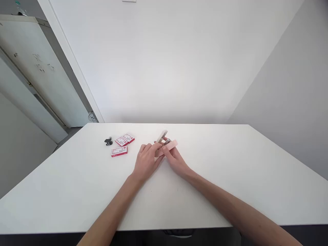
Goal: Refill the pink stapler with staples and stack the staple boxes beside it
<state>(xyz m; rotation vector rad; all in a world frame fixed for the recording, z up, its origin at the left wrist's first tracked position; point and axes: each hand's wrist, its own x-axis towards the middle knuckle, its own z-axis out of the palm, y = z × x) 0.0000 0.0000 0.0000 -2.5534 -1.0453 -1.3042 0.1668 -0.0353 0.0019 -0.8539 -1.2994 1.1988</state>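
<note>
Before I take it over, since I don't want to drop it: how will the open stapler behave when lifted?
The stapler will probably feel stiff, given its straight, hard-looking parts. Lifted by one part alone, the other may swing, as it is spread open between the left hand and the right hand.

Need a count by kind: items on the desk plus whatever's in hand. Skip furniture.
Red-and-white small boxes: 3
Pink-and-cream stapler, opened, in hand: 1
Small black tool, looks like a staple remover: 1
Total: 5
</note>
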